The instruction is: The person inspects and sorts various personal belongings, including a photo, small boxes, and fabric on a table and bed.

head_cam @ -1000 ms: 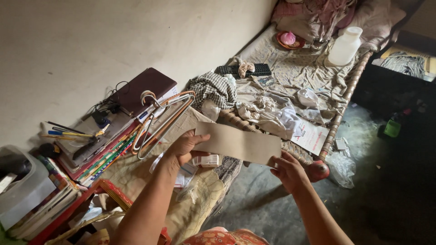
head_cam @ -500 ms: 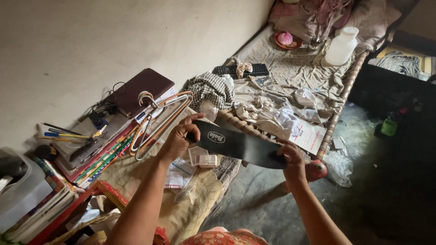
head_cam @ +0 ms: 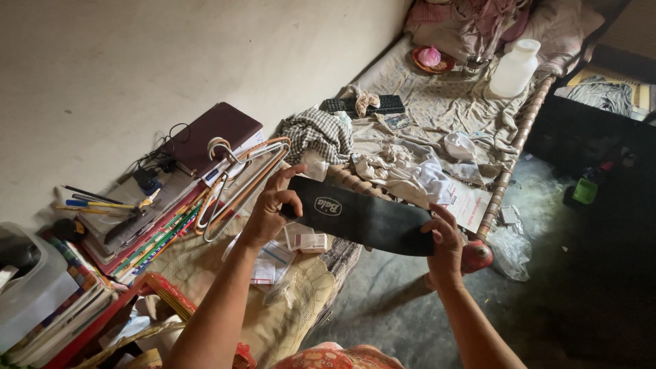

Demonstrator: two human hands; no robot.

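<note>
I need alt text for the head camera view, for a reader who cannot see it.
Two bare hands hold a long flat black piece between them, the left hand at one end and the right hand at the other, above a cluttered bed beside stacked books and clothes hangers.

hangers [head_cam: 239,181] lie on stacked books [head_cam: 147,236] left of the cot [head_cam: 444,109], jug [head_cam: 514,67] at its far end.

L hand [head_cam: 270,212] & R hand [head_cam: 444,242] grip the ends of a flat black insole-like piece [head_cam: 362,217], above the bed [head_cam: 437,102].
</note>
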